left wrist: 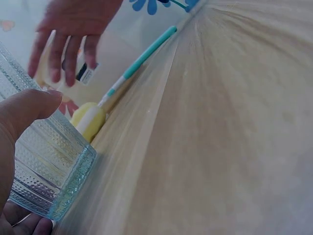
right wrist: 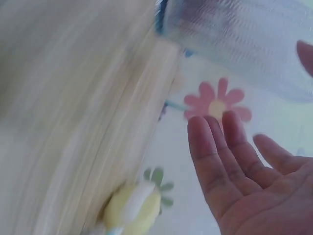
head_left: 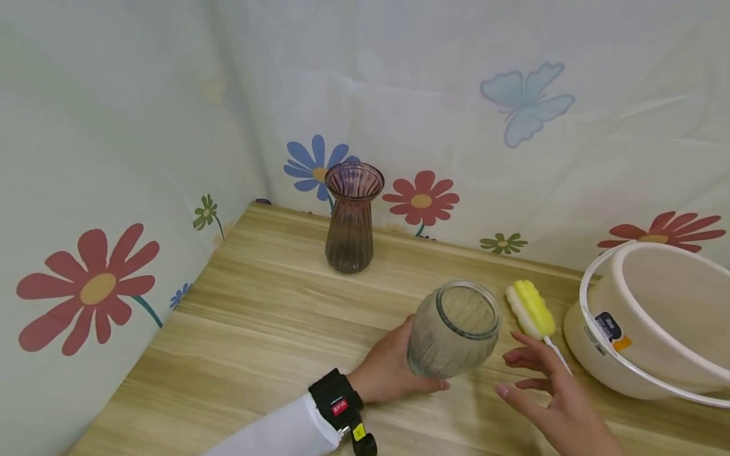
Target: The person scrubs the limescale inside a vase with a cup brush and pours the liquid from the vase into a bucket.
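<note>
My left hand (head_left: 390,364) grips a clear, ribbed glass vase (head_left: 450,335) round its side, thumb along the near face. In the head view the vase leans, its round mouth tipped toward the right. The left wrist view shows its thick base (left wrist: 73,183) close over the table. To the right of the vase, my right hand (head_left: 561,396) is held with fingers spread and loosely bent, nothing in it. Just beyond those fingertips lies a sponge brush with a yellow and white head (head_left: 530,309); its white and teal handle (left wrist: 142,63) shows in the left wrist view.
A purple ribbed glass vase (head_left: 350,218) stands upright near the back of the wooden table (head_left: 228,316). On the right is a cream bucket (head_left: 593,354) with its handle hanging down the front. Flower-printed cloth (head_left: 399,82) hangs behind the table and along its left side.
</note>
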The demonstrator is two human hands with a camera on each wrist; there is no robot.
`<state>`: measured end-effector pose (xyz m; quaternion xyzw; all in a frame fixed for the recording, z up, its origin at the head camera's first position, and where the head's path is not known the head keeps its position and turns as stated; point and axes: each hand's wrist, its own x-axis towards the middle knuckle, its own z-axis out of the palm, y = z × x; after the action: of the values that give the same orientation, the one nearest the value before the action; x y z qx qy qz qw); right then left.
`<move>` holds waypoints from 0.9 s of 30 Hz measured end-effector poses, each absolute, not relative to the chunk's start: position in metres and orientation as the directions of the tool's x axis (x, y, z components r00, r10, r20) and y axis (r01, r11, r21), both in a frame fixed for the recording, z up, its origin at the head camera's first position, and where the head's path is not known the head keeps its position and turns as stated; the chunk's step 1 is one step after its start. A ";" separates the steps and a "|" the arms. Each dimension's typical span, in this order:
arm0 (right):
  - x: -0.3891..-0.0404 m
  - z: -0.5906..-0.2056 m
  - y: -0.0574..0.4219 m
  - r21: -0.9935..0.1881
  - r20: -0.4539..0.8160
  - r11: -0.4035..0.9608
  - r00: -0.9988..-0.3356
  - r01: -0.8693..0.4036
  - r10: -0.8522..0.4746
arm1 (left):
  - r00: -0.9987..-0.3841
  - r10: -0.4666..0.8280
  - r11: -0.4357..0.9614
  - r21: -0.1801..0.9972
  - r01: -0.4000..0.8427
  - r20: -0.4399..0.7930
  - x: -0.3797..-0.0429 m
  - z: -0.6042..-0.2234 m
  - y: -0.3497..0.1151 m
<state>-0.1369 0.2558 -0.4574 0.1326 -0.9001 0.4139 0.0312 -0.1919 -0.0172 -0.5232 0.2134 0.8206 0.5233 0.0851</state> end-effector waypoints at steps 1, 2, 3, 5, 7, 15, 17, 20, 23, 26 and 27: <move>-0.138 -0.455 0.251 -0.755 0.180 0.588 -0.954 -0.291 -0.240 | -0.894 0.439 0.361 0.894 0.266 0.089 -0.192 -0.524 -0.017; -0.138 -0.453 0.246 -0.774 0.182 0.558 -0.949 -0.301 -0.259 | -0.893 0.439 0.358 0.894 0.270 0.094 -0.192 -0.524 -0.017; -0.139 -0.450 0.241 -0.789 0.176 0.536 -0.946 -0.300 -0.271 | -0.892 0.441 0.356 0.894 0.273 0.097 -0.192 -0.524 -0.017; -0.141 -0.444 0.231 -0.816 0.150 0.502 -0.944 -0.286 -0.294 | -0.890 0.445 0.350 0.895 0.278 0.103 -0.192 -0.525 -0.017; -0.143 -0.439 0.223 -0.835 0.147 0.469 -0.938 -0.288 -0.314 | -0.888 0.449 0.343 0.897 0.279 0.104 -0.192 -0.525 -0.017; -0.159 -0.424 0.204 -0.863 0.228 0.361 -0.910 -0.354 -0.346 | -0.884 0.455 0.351 0.889 0.292 0.111 -0.195 -0.524 -0.018; -0.162 -0.420 0.201 -0.877 0.236 0.327 -0.910 -0.351 -0.342 | -0.882 0.458 0.355 0.887 0.296 0.111 -0.196 -0.524 -0.019; -0.166 -0.417 0.194 -0.887 0.240 0.310 -0.915 -0.342 -0.323 | -0.877 0.465 0.349 0.886 0.305 0.119 -0.196 -0.525 -0.019; -0.169 -0.420 0.190 -0.882 0.235 0.329 -0.920 -0.338 -0.315 | -0.873 0.467 0.343 0.883 0.322 0.137 -0.195 -0.526 -0.019; -0.173 -0.425 0.189 -0.870 0.245 0.340 -0.911 -0.357 -0.331 | -0.874 0.464 0.345 0.878 0.330 0.146 -0.195 -0.528 -0.018; -0.174 -0.426 0.188 -0.870 0.256 0.326 -0.905 -0.369 -0.340 | -0.876 0.460 0.349 0.877 0.329 0.146 -0.195 -0.529 -0.019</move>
<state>-0.1742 0.1883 -0.4264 0.2177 -0.8143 0.5380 0.0132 -0.1951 -0.0185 -0.5288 0.2409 0.8189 0.5170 0.0631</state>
